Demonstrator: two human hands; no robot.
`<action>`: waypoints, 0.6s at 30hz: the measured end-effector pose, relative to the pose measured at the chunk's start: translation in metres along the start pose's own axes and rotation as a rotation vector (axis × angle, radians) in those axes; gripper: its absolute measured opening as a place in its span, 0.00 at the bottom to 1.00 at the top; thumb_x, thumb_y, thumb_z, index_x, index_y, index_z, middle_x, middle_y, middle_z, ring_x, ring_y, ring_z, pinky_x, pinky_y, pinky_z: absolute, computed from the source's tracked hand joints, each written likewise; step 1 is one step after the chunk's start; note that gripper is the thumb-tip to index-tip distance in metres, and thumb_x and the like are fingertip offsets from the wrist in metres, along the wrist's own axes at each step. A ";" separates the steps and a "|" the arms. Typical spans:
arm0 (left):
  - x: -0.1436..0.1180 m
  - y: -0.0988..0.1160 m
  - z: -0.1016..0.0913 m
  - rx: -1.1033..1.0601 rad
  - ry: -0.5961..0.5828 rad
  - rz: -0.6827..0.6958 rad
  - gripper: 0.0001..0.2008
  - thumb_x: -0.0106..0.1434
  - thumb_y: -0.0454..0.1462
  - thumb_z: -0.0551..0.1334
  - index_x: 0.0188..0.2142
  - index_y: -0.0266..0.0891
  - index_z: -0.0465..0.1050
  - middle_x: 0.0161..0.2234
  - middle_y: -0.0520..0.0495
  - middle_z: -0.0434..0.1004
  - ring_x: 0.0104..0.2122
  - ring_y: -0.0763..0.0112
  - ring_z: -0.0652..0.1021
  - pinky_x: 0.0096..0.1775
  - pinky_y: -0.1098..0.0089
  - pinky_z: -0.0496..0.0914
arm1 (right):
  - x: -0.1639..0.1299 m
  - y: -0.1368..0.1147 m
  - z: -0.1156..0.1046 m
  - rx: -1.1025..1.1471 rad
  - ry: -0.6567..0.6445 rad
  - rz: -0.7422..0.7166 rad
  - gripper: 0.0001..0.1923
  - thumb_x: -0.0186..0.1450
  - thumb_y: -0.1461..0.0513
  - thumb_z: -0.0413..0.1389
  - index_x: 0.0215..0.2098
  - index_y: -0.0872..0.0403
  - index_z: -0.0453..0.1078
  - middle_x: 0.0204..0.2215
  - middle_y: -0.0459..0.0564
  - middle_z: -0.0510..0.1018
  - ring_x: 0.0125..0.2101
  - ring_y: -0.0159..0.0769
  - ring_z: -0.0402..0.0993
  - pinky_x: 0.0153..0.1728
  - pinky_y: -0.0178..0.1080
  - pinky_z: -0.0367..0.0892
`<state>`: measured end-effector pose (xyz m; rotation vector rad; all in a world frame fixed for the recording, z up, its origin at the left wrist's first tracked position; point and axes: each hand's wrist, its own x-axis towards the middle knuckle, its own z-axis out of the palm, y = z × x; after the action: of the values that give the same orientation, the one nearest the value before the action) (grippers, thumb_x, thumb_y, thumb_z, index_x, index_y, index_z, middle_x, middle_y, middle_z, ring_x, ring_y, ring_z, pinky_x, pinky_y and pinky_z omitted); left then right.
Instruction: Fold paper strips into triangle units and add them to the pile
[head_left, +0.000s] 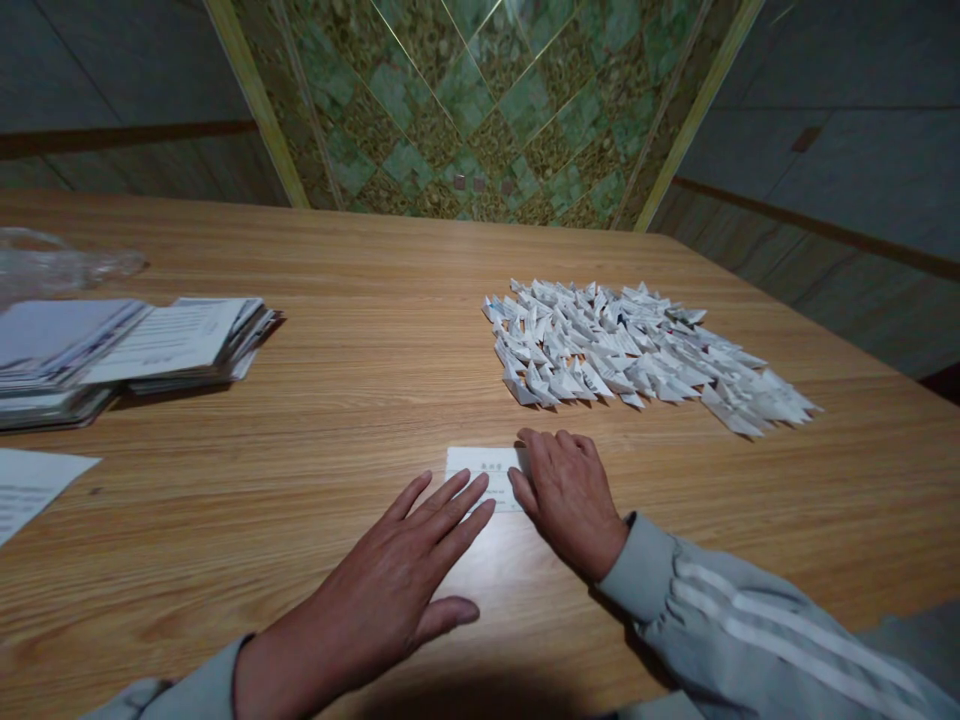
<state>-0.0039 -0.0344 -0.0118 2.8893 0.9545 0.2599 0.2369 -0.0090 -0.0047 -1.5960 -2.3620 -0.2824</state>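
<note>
A small rectangle of white printed paper (463,461) lies flat on the wooden table in front of me. My left hand (405,570) is palm down with its fingers stretched out, and its fingertips rest over the paper's lower left part. At the paper's right edge, my right hand (566,495) has its fingers bent, thumb near the lower side and index finger near the upper corner. Its palm side is hidden. Beyond my right hand sits a dense group of small pointed folded paper shapes (600,345), white with print on them.
To the left stand stacks of printed paper (172,340), and a loose sheet (37,485) lies nearer me. A crumpled clear plastic bag (60,262) is behind the stacks. The wooden table (360,300) reaches back toward a green tiled wall (465,100).
</note>
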 end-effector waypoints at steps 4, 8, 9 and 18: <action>-0.012 -0.002 -0.001 0.026 0.023 -0.020 0.41 0.68 0.55 0.57 0.72 0.46 0.40 0.69 0.42 0.58 0.67 0.56 0.61 0.67 0.48 0.51 | 0.002 0.003 0.001 -0.006 -0.011 0.011 0.14 0.68 0.61 0.57 0.51 0.58 0.67 0.36 0.54 0.77 0.37 0.45 0.69 0.41 0.45 0.55; -0.020 -0.001 -0.001 0.056 0.044 -0.043 0.40 0.68 0.53 0.58 0.72 0.44 0.42 0.69 0.41 0.58 0.67 0.56 0.61 0.67 0.49 0.49 | 0.004 0.005 -0.007 0.032 -0.021 -0.008 0.06 0.68 0.64 0.57 0.44 0.56 0.71 0.35 0.53 0.77 0.38 0.44 0.69 0.41 0.44 0.57; -0.020 -0.001 -0.001 0.059 0.042 -0.045 0.40 0.69 0.52 0.58 0.72 0.45 0.42 0.69 0.42 0.57 0.68 0.56 0.61 0.67 0.49 0.49 | 0.003 0.003 -0.010 0.066 -0.006 -0.061 0.06 0.69 0.64 0.56 0.44 0.56 0.71 0.36 0.53 0.78 0.38 0.44 0.69 0.42 0.45 0.57; -0.017 0.001 -0.003 0.081 0.024 -0.051 0.37 0.70 0.51 0.57 0.71 0.44 0.46 0.69 0.43 0.56 0.68 0.57 0.60 0.67 0.50 0.47 | -0.042 0.000 -0.018 0.254 -0.062 -0.381 0.23 0.69 0.58 0.59 0.61 0.52 0.65 0.58 0.53 0.75 0.55 0.43 0.68 0.64 0.55 0.50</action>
<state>-0.0175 -0.0453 -0.0109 2.9358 1.0655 0.2581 0.2538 -0.0512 -0.0020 -1.0525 -2.6158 -0.0043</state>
